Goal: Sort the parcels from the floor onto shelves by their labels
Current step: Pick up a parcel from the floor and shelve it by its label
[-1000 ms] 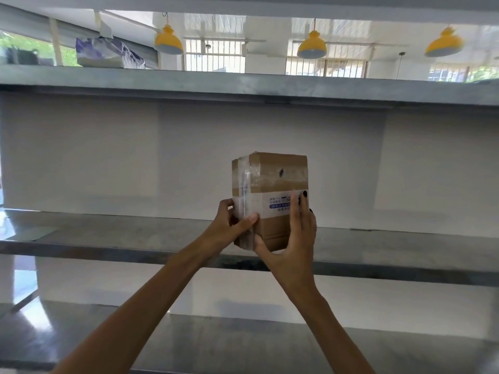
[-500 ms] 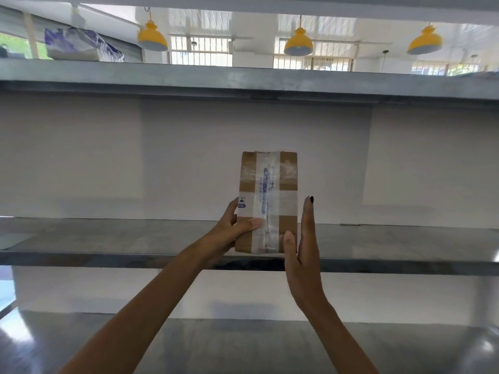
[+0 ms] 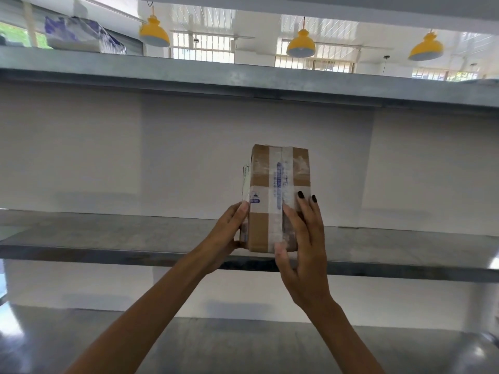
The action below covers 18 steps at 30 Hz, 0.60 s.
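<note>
Parcel regripped at the shelf

Hands first: your left hand (image 3: 229,230) clasps the parcel's (image 3: 279,195) left edge, fingers curled round it; your right hand (image 3: 302,238), flat and clear of it half a second ago, now presses its right side, fingers spread; parcel stands upright at the middle shelf's (image 3: 108,238) front lip, taped face toward you; likely you're squaring it before letting go.

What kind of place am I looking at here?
Probably a parcel storeroom or sorting room: long bare metal shelves in tiers, a taped cardboard parcel being stood on one, and a wrapped bundle on the top tier. Yellow lamps hang beyond.
</note>
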Available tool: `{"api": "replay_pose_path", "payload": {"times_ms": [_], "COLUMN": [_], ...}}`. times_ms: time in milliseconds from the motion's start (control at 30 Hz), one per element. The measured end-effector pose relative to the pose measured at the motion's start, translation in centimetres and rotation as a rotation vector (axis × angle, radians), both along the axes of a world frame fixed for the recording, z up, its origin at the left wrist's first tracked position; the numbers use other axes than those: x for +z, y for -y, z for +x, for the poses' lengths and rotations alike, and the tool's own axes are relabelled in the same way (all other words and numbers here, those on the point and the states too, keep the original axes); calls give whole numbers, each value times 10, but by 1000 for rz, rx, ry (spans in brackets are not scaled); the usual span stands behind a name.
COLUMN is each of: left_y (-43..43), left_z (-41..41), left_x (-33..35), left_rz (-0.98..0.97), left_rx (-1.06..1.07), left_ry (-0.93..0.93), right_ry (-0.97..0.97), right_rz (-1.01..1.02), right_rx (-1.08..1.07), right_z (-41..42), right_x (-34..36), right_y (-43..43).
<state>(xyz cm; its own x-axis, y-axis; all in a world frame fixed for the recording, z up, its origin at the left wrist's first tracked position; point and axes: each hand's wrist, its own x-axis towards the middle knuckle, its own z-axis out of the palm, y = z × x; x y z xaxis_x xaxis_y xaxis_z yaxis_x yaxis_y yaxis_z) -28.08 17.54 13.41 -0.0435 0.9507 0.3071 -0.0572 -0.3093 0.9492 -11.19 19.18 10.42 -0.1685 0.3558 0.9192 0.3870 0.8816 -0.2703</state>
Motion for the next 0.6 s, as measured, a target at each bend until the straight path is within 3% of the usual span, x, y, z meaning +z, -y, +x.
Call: {"api": "replay_pose_path", "payload": {"times_ms": [133, 267, 600], "left_y": [-3, -2, 6], "left_z": [-5, -9, -3], "left_x": [0, 2, -2], "left_rz": [17, 67, 170], "left_rx": [52, 28, 119], "left_ry": [114, 40, -56], "right_ry": [-148, -292, -503], "right_rz": [-158, -390, -521], "right_rx": [119, 227, 501], "right_z": [-1, -2, 12], "right_x": [-2, -9, -10], "right_y": [1, -1, -9]}}
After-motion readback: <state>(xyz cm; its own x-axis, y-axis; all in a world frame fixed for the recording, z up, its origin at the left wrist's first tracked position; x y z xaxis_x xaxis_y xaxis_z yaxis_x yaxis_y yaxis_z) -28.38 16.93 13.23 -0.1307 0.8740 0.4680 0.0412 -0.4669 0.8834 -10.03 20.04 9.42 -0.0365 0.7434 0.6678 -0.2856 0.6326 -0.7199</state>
